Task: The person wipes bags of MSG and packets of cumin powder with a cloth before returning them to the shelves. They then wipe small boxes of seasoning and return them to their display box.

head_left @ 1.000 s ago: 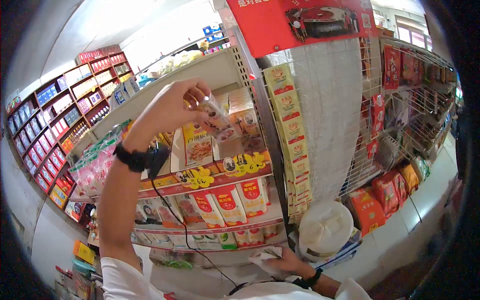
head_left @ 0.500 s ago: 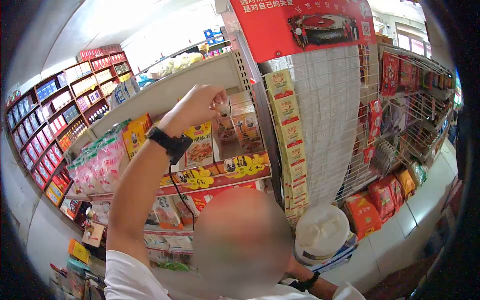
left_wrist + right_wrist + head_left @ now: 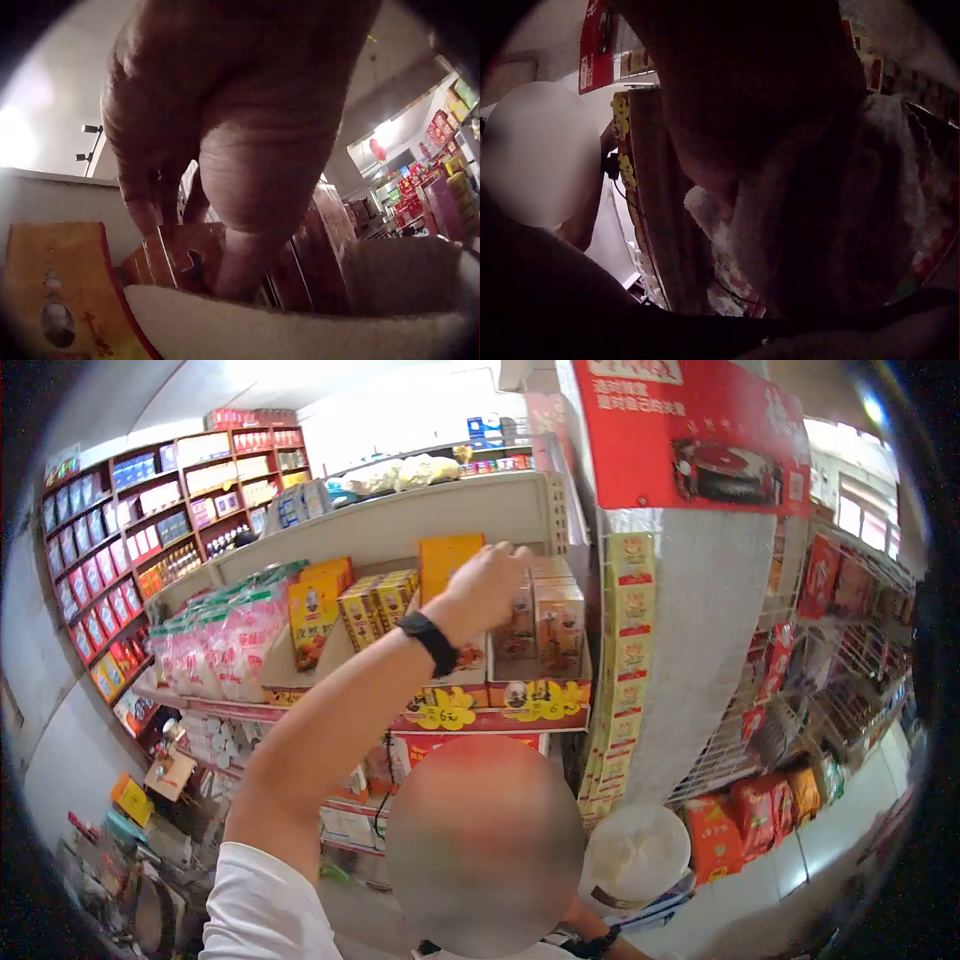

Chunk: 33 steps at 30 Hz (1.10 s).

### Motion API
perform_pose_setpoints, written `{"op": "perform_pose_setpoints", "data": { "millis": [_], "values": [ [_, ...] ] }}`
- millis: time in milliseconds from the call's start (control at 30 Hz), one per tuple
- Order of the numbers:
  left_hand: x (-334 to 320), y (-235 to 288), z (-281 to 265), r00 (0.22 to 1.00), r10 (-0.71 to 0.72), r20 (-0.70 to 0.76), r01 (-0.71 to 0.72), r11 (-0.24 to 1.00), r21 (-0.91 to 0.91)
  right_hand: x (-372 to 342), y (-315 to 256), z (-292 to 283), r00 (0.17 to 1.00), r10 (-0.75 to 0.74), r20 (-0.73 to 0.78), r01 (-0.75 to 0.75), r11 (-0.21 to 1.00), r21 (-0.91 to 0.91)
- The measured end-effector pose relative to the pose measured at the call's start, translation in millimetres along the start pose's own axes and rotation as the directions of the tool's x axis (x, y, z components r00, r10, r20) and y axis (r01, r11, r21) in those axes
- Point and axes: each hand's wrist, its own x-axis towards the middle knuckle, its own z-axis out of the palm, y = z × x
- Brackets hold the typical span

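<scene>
My left hand reaches over the top shelf into a display carton of small spice boxes at the shelf's right end. In the left wrist view, thumb and fingers pinch a small brown box in the row, behind the carton's pale front edge. My right hand, dark in the right wrist view, grips a crumpled white cloth. A blurred patch covers that hand in the head view, where only its wrist strap and forearm show.
Pink-and-white bags, an orange packet and yellow boxes fill the shelf leftward. Yellow sachet strips hang on a wire rack at right. A white-lidded bucket stands below, beside red packets.
The left hand has carried a small box rightward and down among the others in the carton. The head view has swung, and the blurred patch has come over the right hand.
</scene>
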Motion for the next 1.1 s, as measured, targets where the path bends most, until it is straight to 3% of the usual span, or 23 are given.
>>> {"op": "perform_pose_setpoints", "data": {
  "millis": [67,133,200,267,333,367,433,467,500,567,600,667,700,733,767,800,867,900,933,967,1000,1067,1100],
  "values": [
    [-5,2,-7,0.997,0.013,-0.072,-0.011,0.999,0.033,4,-2,1,0.999,-0.033,-0.020,0.032,0.996,-0.080],
    [-15,17,-35,0.993,-0.113,0.044,0.116,0.992,-0.058,3,-13,3,0.986,-0.157,-0.055,0.156,0.988,-0.010],
    [-30,20,-51,0.992,-0.119,0.042,0.123,0.985,-0.123,7,-5,-2,0.997,-0.058,-0.059,0.060,0.998,0.034],
    [-50,32,-75,0.991,-0.092,-0.099,0.058,0.951,-0.305,11,13,-7,0.997,0.044,-0.064,-0.038,0.995,0.090],
    [-80,56,-98,0.936,-0.067,-0.347,-0.077,0.919,-0.386,17,30,-12,0.933,-0.223,-0.282,0.232,0.973,-0.003],
    [-104,70,-113,0.954,-0.081,-0.288,-0.093,0.834,-0.543,15,21,-12,0.931,-0.224,-0.288,0.233,0.972,-0.002],
    [-168,102,-95,0.965,-0.140,-0.223,-0.081,0.647,-0.758,6,-12,-10,0.879,0.143,-0.454,0.077,0.899,0.430],
    [-204,120,-99,0.977,-0.153,0.146,0.205,0.505,-0.838,8,-24,-10,0.877,0.140,-0.460,0.081,0.901,0.427],
    [-235,143,-81,0.972,-0.196,0.128,0.215,0.526,-0.823,11,-34,-10,0.898,0.078,-0.433,0.119,0.905,0.409],
    [-277,175,-33,0.951,-0.251,0.179,0.256,0.318,-0.913,15,-49,-9,0.924,-0.041,-0.380,0.194,0.907,0.374],
    [-285,188,-23,0.956,-0.236,0.174,0.245,0.312,-0.918,18,-57,-5,0.930,-0.097,-0.355,0.233,0.903,0.361],
    [-302,214,-8,0.855,-0.398,0.332,0.375,0.032,-0.927,22,-77,7,0.932,-0.202,-0.300,0.301,0.892,0.337],
    [-332,225,22,0.859,-0.386,0.336,0.371,0.019,-0.928,22,-92,15,0.930,-0.248,-0.270,0.330,0.887,0.324],
    [-367,235,68,0.818,-0.300,0.490,0.416,-0.280,-0.865,28,-129,22,0.864,-0.470,-0.181,0.476,0.879,-0.016],
    [-388,237,91,0.774,-0.165,0.611,0.443,-0.548,-0.709,35,-168,28,0.778,-0.628,-0.016,0.588,0.736,-0.335],
    [-394,228,85,0.778,-0.147,0.611,0.444,-0.559,-0.700,38,-184,31,0.785,-0.619,-0.029,0.573,0.743,-0.347],
    [-406,197,64,0.725,-0.251,0.642,0.313,-0.710,-0.631,45,-213,36,0.780,-0.626,-0.005,0.495,0.622,-0.607],
    [-420,181,60,0.729,-0.236,0.642,0.315,-0.718,-0.621,48,-240,29,0.681,-0.732,0.002,0.555,0.515,-0.653],
    [-437,164,57,0.715,-0.267,0.647,0.414,-0.584,-0.699,49,-272,15,0.570,-0.821,0.019,0.597,0.399,-0.696],
    [-454,146,56,0.705,-0.299,0.643,0.503,-0.429,-0.751,50,-301,-1,0.520,-0.854,0.022,0.549,0.315,-0.774],
    [-485,135,65,0.710,-0.283,0.645,0.504,-0.435,-0.746,53,-329,-17,0.467,-0.883,0.032,0.489,0.228,-0.842],
    [-549,124,94,0.588,-0.311,0.747,0.523,-0.558,-0.644,70,-375,-38,0.370,-0.922,-0.111,0.350,0.250,-0.903],
    [-556,114,98,0.595,-0.292,0.748,0.528,-0.560,-0.638,83,-396,-50,0.373,-0.920,-0.121,0.273,0.233,-0.933]
  ]
}}
